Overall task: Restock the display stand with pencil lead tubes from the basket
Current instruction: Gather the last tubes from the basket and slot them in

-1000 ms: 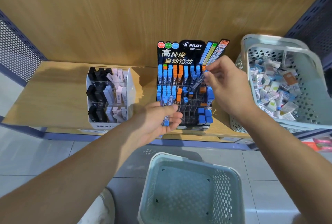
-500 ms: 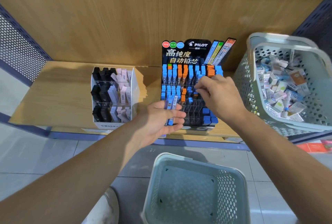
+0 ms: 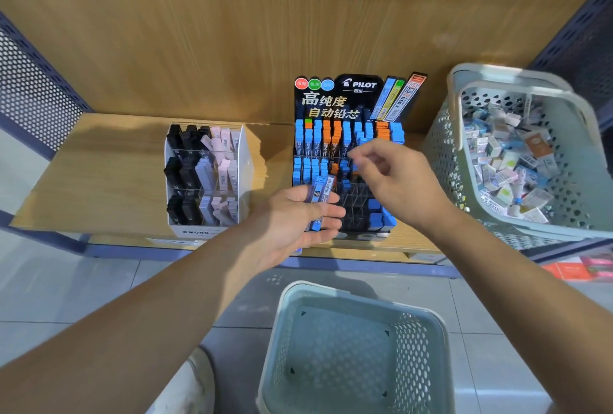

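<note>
The black Pilot display stand point(image 3: 348, 95) sits on the wooden shelf point(image 3: 99, 164), with blue and orange lead tubes in its upper rows and several empty slots lower down. My left hand point(image 3: 288, 227) grips a small bunch of blue-capped lead tubes point(image 3: 319, 195) in front of the stand's lower left. My right hand point(image 3: 401, 181) hovers over the stand's middle rows. Its fingers are loosely curled and motion-blurred, and I see nothing between them.
A pale green basket point(image 3: 444, 148) full of small stationery packs stands tilted on the shelf, right of the stand. A MONO eraser box point(image 3: 205, 178) stands to the left. Another pale green basket point(image 3: 358, 294) sits on the floor below my hands.
My right hand carried a tube from the top row down into the middle rows, and now lifts off without it. The left hand has stayed put with its bunch.
</note>
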